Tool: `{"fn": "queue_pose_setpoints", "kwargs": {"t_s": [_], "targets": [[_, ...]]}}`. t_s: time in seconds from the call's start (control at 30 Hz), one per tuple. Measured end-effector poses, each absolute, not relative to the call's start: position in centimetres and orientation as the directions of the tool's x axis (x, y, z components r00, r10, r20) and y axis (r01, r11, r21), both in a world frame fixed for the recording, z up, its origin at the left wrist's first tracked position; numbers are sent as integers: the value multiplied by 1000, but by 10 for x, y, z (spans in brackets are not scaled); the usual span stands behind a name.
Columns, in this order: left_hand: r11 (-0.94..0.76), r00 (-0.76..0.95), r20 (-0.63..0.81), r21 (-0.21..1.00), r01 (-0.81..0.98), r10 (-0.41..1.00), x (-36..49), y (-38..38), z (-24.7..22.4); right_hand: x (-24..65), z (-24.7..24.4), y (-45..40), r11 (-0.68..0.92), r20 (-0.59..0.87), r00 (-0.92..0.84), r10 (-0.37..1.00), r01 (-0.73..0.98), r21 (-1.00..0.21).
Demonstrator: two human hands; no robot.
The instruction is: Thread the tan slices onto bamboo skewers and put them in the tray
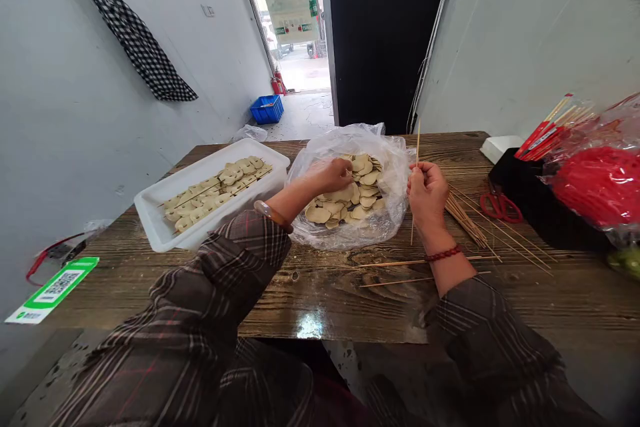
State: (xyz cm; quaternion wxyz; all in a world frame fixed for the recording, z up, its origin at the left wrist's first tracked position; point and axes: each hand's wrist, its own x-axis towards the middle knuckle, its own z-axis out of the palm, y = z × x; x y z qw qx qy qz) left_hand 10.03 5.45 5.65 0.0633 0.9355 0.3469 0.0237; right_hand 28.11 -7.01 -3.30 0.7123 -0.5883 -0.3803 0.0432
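My right hand (428,190) is closed on a thin bamboo skewer (418,140), held upright just right of a clear plastic bag (320,152). The bag lies open and holds a heap of pale, flat, roundish slices (367,193). Over the left part of that heap reaches my left hand (333,175). Its fingers are curled down at the slices, and what they pinch is hidden. To the left, a white plastic tray (150,203) contains several skewers threaded with folded pale slices (215,193).
Loose bamboo skewers (463,217) lie right of my right hand, with two more (393,263) nearer me. Red-handled scissors (501,207), a black container (530,193) and a red plastic-wrapped bundle (600,183) stand at the right. A green-and-white code card (55,290) lies at the table's left edge.
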Motion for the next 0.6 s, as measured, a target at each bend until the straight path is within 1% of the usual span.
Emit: {"fn": "queue_pose_setpoints", "kwargs": {"t_s": [0.07,0.13,0.23,0.3,0.37,0.4,0.43,0.5,0.57,0.6], "targets": [[-786,791,42,155,598,610,116,52,50,289,-34,-70,265,459,758,464,375,-888],[-823,821,99,164,544,562,134,53,42,295,-35,-70,217,416,782,464,355,-909],[-842,827,171,182,508,536,162,61,33,297,-37,-70,94,334,775,536,339,-936],[-825,799,213,207,526,562,179,68,30,297,-40,-71,-4,286,739,610,363,-932],[-801,764,248,251,543,596,194,76,32,297,-43,-71,-50,265,699,664,395,-917],[-793,751,262,276,544,606,200,80,34,298,-43,-70,-41,272,695,665,398,-917],[-788,744,270,295,540,611,204,83,35,299,-43,-70,-8,291,713,638,384,-923],[-786,748,258,310,535,611,210,87,37,304,-40,-70,114,326,798,507,313,-943],[-784,758,222,290,550,614,210,88,35,307,-36,-70,258,311,883,351,228,-939],[-781,761,195,265,566,618,210,87,34,308,-33,-71,311,293,907,303,196,-930]]}}
